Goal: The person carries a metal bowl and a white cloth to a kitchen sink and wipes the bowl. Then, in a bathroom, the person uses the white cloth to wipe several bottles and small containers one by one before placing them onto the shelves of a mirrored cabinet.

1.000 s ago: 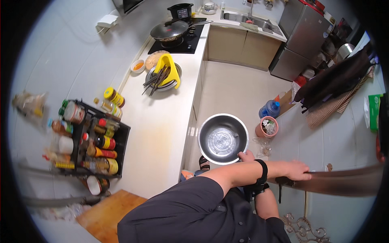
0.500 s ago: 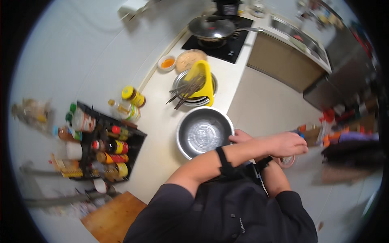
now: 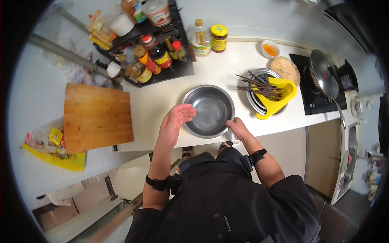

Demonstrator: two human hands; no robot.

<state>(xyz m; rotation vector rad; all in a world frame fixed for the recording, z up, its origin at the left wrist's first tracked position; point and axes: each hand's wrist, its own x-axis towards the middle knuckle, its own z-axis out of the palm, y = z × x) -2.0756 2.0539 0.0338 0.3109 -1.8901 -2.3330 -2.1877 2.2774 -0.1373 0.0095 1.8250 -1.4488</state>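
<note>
A steel bowl [image 3: 208, 113] stands near the counter's front edge, with no contents that I can make out. My right hand [image 3: 238, 128] is closed on its right rim, and a bit of white material [image 3: 232, 136] shows below the fingers. At the bowl's left rim is my left hand [image 3: 177, 119], fingers stretched out and holding nothing; whether it touches the rim I cannot tell. To the right, a yellow plastic strainer [image 3: 288, 92] with several dark chopsticks [image 3: 259, 89] in it rests on stacked metal bowls [image 3: 253, 104].
Behind the strainer are a pale round slab [image 3: 286, 69] and a small white bowl [image 3: 263, 43] of orange liquid. A lidded pan [image 3: 324, 75] sits on the black cooktop [image 3: 310, 106]. A bottle rack [image 3: 178, 69] and a wooden board [image 3: 98, 118] stand left.
The view has swung round toward the counter. My left hand, which was stretched across to the right over my right arm, has come back to the bowl's left side. My right hand stays at the rim.
</note>
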